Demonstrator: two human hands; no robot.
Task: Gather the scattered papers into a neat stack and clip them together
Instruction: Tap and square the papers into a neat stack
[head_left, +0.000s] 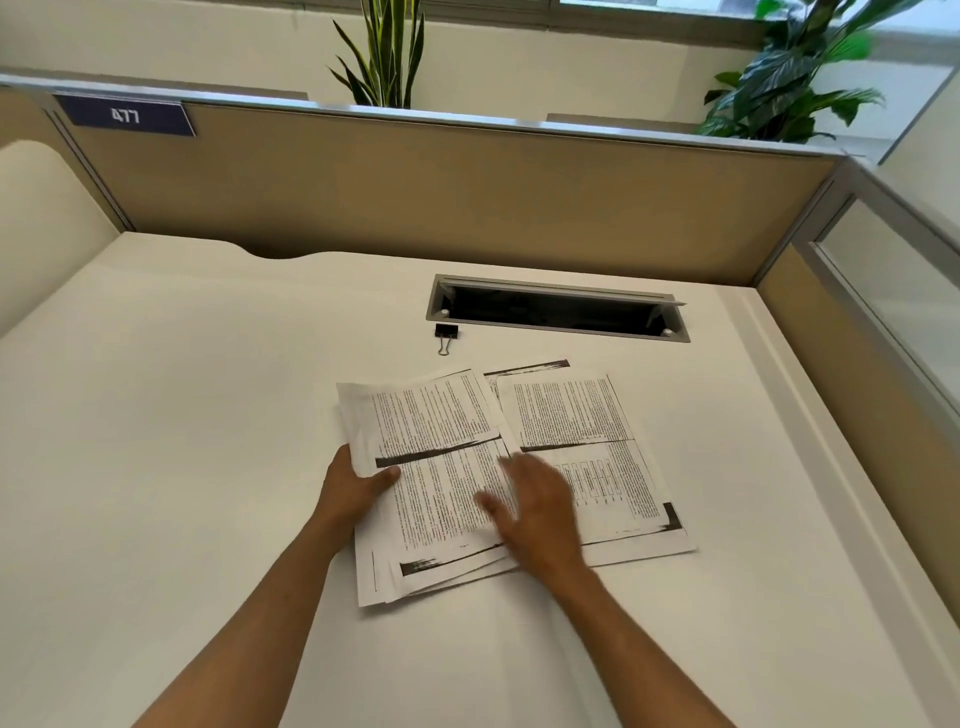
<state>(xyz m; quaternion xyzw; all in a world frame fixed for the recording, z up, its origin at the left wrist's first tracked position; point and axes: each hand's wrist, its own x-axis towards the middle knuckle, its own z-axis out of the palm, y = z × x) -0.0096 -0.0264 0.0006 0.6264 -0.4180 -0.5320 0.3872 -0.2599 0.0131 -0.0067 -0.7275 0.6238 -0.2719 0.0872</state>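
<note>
Several printed sheets lie fanned out on the white desk (182, 415). A left pile of papers (441, 499) overlaps loosely, and a right sheet (587, 415) lies beside it with another sheet peeking out beneath. My left hand (353, 486) pinches the left pile's left edge, thumb on top. My right hand (540, 514), blurred, rests flat with fingers spread where the two groups meet. A black binder clip (445, 335) lies beyond the papers, apart from both hands.
An open cable hatch (556, 312) is sunk into the desk just behind the clip. Tan partition walls (415, 192) close off the back and right side. Plants stand behind the partition.
</note>
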